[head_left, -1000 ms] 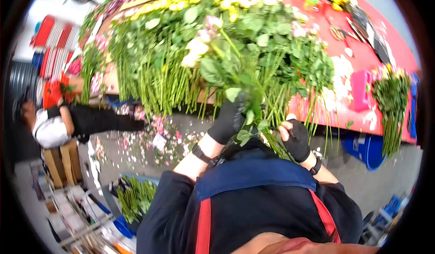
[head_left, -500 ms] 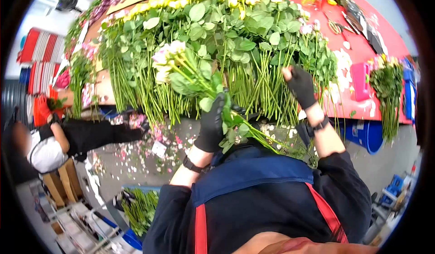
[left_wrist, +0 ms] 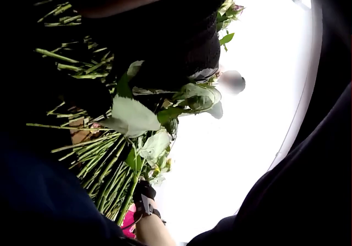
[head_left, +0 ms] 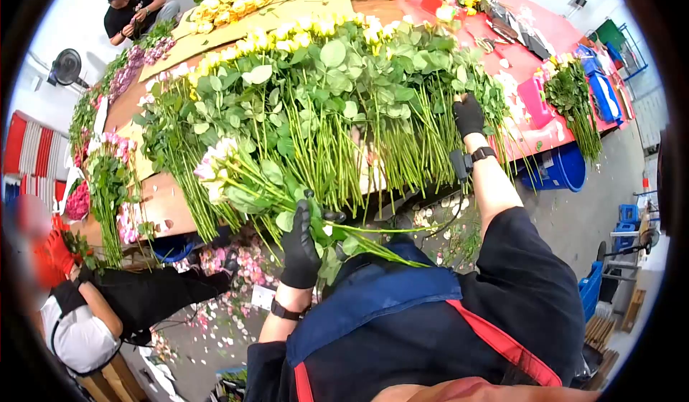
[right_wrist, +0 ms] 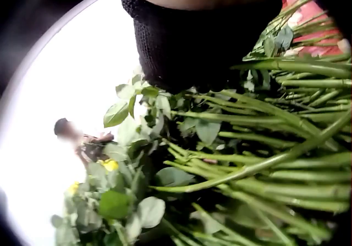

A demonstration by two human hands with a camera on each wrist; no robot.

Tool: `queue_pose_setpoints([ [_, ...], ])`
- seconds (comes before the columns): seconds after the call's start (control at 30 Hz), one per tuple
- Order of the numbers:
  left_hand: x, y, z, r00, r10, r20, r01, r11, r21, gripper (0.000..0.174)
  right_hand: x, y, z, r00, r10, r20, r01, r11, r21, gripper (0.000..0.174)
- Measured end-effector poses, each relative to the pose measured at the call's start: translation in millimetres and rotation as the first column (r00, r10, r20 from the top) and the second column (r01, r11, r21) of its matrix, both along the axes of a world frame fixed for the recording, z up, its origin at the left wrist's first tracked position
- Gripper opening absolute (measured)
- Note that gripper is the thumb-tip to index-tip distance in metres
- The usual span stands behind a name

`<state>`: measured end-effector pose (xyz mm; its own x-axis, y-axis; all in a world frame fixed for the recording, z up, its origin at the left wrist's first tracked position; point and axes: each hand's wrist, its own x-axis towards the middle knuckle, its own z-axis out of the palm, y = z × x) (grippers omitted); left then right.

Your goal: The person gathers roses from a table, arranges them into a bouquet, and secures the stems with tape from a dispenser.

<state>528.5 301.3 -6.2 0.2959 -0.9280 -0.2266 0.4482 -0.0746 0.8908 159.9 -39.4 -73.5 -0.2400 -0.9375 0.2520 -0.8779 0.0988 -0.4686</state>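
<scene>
In the head view, my black-gloved left hand (head_left: 300, 253) holds a small bunch of pale pink roses (head_left: 217, 164) by the leafy stems. The blooms point to the upper left, and the cut ends lie across the front of my apron (head_left: 384, 298). My right hand (head_left: 469, 116), also gloved, reaches into the right part of a wide row of yellow roses (head_left: 283, 40) on the table. In the right wrist view, the black glove (right_wrist: 192, 53) is right at the leaves and green stems (right_wrist: 264, 174); its fingertips are hidden, so I cannot tell whether they grip a stem.
Rose stems overhang the table edge (head_left: 172, 220). A pink container (head_left: 535, 103) and another bunch (head_left: 572, 97) stand right, above a blue bucket (head_left: 556, 169). Left is a person in red gloves (head_left: 59, 253); another person (head_left: 133, 11) sits at the back. Petals litter the floor (head_left: 222, 309).
My right hand has let go of the bunch's stems and moved up and away to the row of roses. My left hand has carried the bunch leftward. The head view has swung right.
</scene>
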Motion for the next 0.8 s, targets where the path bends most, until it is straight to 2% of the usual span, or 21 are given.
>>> queue_pose_setpoints([
  [0.03,2.6,1.0,13.2,0.999,-0.033,-0.02,0.033,0.999,-0.021,0.038,-7.4,-3.1,-3.6,0.996,-0.016,-0.091,0.024,0.995,0.095,0.047],
  [0.07,10.7,10.8,-22.3,0.892,-0.01,0.452,0.057,0.994,-0.091,0.038,-42.7,-36.5,-55.1,0.963,0.115,-0.245,-0.066,0.977,0.202,0.051],
  [0.1,18.6,15.2,-27.5,0.711,-0.052,0.701,0.151,0.985,-0.08,0.041,-55.2,-50.3,-76.8,0.946,0.196,-0.259,-0.128,0.958,0.258,0.051],
  [0.17,23.9,15.9,-9.0,0.501,-0.066,0.863,0.237,0.969,-0.063,0.041,-52.4,-45.6,-69.9,0.845,0.35,-0.404,-0.275,0.933,0.232,0.043],
  [0.2,18.4,10.7,-32.1,0.855,-0.127,0.503,0.129,0.991,0.031,0.041,-71.7,-64.7,-98.1,0.724,0.323,-0.61,-0.22,0.946,0.239,0.041],
  [0.23,18.6,7.1,1.6,0.74,-0.132,0.66,0.21,0.977,-0.04,0.039,-61.6,-47.2,-83.6,0.969,0.173,-0.176,-0.182,0.982,-0.038,0.04],
  [0.27,15.5,-1.4,9.2,0.949,-0.152,0.278,0.159,0.987,-0.003,0.038,-64.4,-45.0,-74.2,0.926,0.136,-0.352,-0.19,0.974,-0.126,0.038],
  [0.3,11.4,-8.7,13.3,0.98,-0.119,-0.157,0.126,0.991,0.041,0.038,-30.0,-10.2,-18.4,0.99,0.125,0.067,-0.121,0.99,-0.072,0.038],
  [0.33,11.4,-9.1,-2.7,0.986,-0.148,-0.075,0.146,0.989,-0.031,0.038,-18.0,5.3,2.6,0.996,0.091,0.007,-0.089,0.987,-0.134,0.037],
  [0.37,8.9,-14.3,-2.1,0.988,-0.114,-0.102,0.116,0.993,0.016,0.038,-16.3,18.6,5.7,0.969,0.222,0.104,-0.177,0.928,-0.328,0.036],
  [0.4,6.5,-19.7,-1.5,0.989,-0.078,-0.129,0.086,0.994,0.064,0.037,-11.3,30.9,10.7,0.972,0.202,0.123,-0.154,0.937,-0.315,0.033],
  [0.43,4.0,-19.4,-2.5,0.991,-0.087,0.105,0.091,0.995,-0.039,0.037,-8.2,41.6,13.2,0.974,0.177,0.14,-0.129,0.946,-0.297,0.031],
  [0.47,1.6,-19.3,-3.5,0.943,-0.038,0.331,0.086,0.987,-0.133,0.037,-14.8,45.5,5.2,0.928,0.197,0.316,-0.121,0.962,-0.245,0.029],
  [0.53,-4.8,-32.6,6.7,0.978,-0.048,0.205,0.05,0.999,-0.005,0.035,-17.0,52.8,11.0,0.753,0.192,0.629,-0.125,0.981,-0.15,0.025],
  [0.57,-8.1,-43.5,-4.4,0.994,-0.045,-0.095,0.051,0.997,0.057,0.033,-20.8,57.7,14.0,0.749,0.227,0.622,-0.106,0.969,-0.225,0.017],
  [0.6,-11.3,-54.9,-15.5,0.925,0.022,-0.38,0.034,0.99,0.139,0.032,-14.0,68.5,33.1,0.741,0.261,0.619,-0.157,0.963,-0.218,0.015],
  [0.63,-15.5,-60.1,-16.5,0.921,0.022,-0.388,0.014,0.996,0.089,0.03,-7.5,80.8,50.0,0.732,0.288,0.618,-0.198,0.957,-0.212,0.013],
  [0.67,-19.0,-66.5,-1.2,0.9,-0.029,-0.435,0.07,0.994,0.079,0.031,8.3,96.4,68.6,0.539,0.142,0.83,-0.153,0.986,-0.07,0.015],
  [0.7,-24.0,-73.6,13.9,0.873,-0.077,-0.481,0.125,0.99,0.068,0.032,-3.5,96.4,55.6,0.707,0.253,0.661,-0.252,0.963,-0.1,0.019],
  [0.73,-29.4,-80.5,14.0,0.832,-0.103,-0.545,0.125,0.992,0.004,0.036,7.0,107.6,69.1,0.638,0.232,0.734,-0.247,0.965,-0.091,0.02],
  [0.8,-38.0,-92.7,22.4,0.875,-0.102,-0.473,0.146,0.988,0.056,0.038,30.9,127.2,106.7,0.468,0.164,0.868,-0.325,0.946,-0.003,0.022],
])
